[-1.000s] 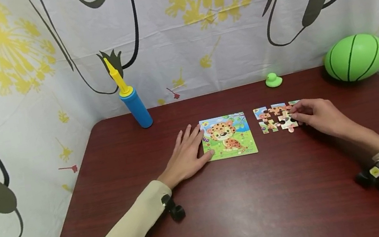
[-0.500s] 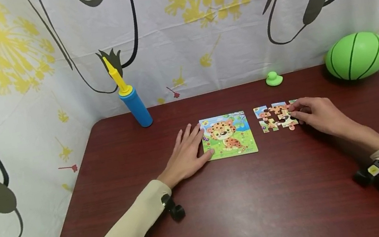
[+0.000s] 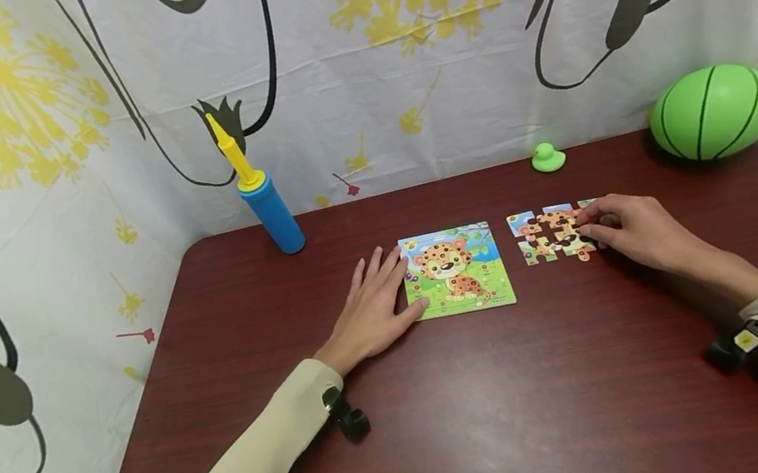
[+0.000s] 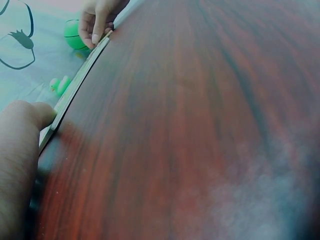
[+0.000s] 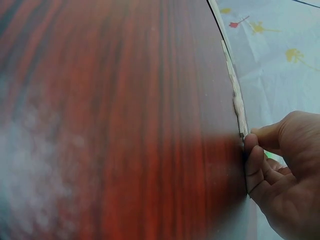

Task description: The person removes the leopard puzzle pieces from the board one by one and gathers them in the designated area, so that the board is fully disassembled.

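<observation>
A square leopard puzzle board (image 3: 461, 268) lies flat in the middle of the table. My left hand (image 3: 372, 305) rests at its left edge, fingers spread and fairly straight, the thumb touching the lower left corner. To the right of the board are several loose jigsaw pieces (image 3: 538, 249), laid close together with small gaps. My right hand (image 3: 640, 228) pinches the lower piece with the leopard's face, the jigsaw piece (image 3: 576, 241), at its right side. In the right wrist view, the curled fingers (image 5: 255, 162) sit at the end of the pieces. The hand partly hides the right-hand pieces.
A green rubber duck (image 3: 548, 158) stands behind the pieces, with a green ball (image 3: 715, 113) at the back right corner. A blue and yellow hand pump (image 3: 273, 209) stands at the back left. Patterned cloth (image 3: 334, 67) hangs behind the dark wooden table (image 3: 473, 423).
The jigsaw piece under my right fingers has shifted slightly up, closing the gap to its neighbours. My left hand and the board have stayed in place.
</observation>
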Motion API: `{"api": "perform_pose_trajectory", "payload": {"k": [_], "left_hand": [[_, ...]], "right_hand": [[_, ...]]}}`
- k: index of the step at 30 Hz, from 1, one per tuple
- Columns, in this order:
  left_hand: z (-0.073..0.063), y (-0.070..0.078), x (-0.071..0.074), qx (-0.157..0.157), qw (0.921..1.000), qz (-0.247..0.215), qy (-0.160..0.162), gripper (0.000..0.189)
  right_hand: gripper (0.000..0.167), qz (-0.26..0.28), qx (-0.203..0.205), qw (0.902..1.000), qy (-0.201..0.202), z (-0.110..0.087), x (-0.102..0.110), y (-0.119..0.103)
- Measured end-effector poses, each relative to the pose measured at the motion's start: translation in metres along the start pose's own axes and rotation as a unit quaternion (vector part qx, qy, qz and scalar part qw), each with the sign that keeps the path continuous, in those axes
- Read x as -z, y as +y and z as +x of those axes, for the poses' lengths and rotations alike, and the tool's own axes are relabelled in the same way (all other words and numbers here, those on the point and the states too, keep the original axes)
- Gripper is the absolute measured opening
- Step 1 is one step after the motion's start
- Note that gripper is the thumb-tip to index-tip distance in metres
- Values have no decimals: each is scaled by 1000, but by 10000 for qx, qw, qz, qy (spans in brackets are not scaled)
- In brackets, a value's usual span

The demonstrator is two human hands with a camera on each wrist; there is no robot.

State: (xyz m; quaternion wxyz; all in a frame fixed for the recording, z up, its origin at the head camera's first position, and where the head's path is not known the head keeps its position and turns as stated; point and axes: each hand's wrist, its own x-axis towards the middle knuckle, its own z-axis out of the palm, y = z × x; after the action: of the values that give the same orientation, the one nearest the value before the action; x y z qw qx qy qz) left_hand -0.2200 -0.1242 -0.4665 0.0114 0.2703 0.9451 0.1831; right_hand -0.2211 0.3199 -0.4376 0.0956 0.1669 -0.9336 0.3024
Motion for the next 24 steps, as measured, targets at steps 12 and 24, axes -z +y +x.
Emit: {"api": "perform_pose_trajectory", "payload": {"k": [12, 24], "left_hand": [[0, 2, 2, -24, 10000, 55, 11, 89], [-1, 1, 2, -48, 10000, 5, 29, 89]], "right_hand": [[12, -52, -105, 9999, 12, -1, 1, -2], [12, 196, -14, 9996, 220, 4, 1, -14]]}}
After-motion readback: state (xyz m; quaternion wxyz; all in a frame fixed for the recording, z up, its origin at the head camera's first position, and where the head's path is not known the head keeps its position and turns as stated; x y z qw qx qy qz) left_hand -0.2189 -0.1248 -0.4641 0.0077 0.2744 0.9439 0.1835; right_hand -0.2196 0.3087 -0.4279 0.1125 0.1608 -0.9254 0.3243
